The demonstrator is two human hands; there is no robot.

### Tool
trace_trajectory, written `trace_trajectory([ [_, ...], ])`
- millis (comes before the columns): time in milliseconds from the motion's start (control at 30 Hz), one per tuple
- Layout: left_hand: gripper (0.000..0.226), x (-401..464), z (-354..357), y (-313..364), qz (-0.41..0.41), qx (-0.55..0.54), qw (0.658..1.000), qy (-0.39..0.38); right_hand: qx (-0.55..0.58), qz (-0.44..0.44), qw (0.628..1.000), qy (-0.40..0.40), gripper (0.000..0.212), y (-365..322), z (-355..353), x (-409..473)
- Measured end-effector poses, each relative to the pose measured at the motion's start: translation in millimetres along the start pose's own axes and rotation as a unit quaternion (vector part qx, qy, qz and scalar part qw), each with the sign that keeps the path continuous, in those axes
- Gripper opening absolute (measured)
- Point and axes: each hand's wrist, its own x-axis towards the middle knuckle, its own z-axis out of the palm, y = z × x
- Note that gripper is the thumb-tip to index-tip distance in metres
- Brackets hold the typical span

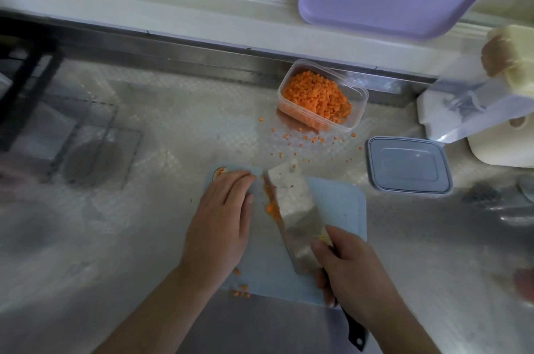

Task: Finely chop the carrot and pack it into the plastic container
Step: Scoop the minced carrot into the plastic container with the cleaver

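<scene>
At lower centre, your right hand (351, 264) gripped the cleaver (294, 218); your left hand (222, 223) lay flat on the board (341, 203), herding leftover carrot bits (270, 203). The container (322, 95), upper right, looked nearly full. Next: scoop and transfer.

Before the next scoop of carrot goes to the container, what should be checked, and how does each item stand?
1. Right hand grips the cleaver: ok.
2. Left hand lies flat on the cutting board, beside the blade, not under it: ok.
3. Chopped carrot gathered against the blade: ok.
4. Plastic container open, lid lying apart: ok.
5. Room left in the container: ok, right end bare.
6. Counter free of spilled bits: not ok.
</scene>
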Motion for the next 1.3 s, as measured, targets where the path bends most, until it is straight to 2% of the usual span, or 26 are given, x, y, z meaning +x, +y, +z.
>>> trace_trajectory([
  [133, 0.033, -8, -16, 1, -0.031, -0.040, 0.998, 0.028, 0.042, 0.011, 0.999, 0.023, 0.031, 0, 4, -8],
  [233, 0.042, -25, -18, 9, -0.037, -0.055, 0.998, -0.006, 0.056, 0.036, 0.997, 0.034, 0.027, 0, 8, -12],
  [333, 0.053, -38, -2, 18, -0.021, -0.011, 0.998, -0.053, 0.032, 0.031, 0.999, 0.020, 0.027, -7, 22, -18],
  [567, 0.061, -24, 23, 36, -0.080, 0.032, 0.996, -0.037, 0.069, 0.058, 0.996, 0.013, 0.029, -26, 58, -22],
  [867, 0.064, -15, 15, 30, -0.090, -0.093, 0.991, -0.019, 0.131, 0.068, 0.988, -0.037, 0.025, -42, 70, -19],
  [1067, 0.059, 29, -2, 63, -0.055, -0.102, 0.993, -0.001, 0.203, 0.019, 0.977, -0.055, 0.029, -63, 24, -16],
  [1300, 0.057, 142, 3, 122, 0.022, -0.143, 0.989, 0.015, 0.243, -0.062, 0.968, 0.032, 0.027, -96, -60, 19],
])
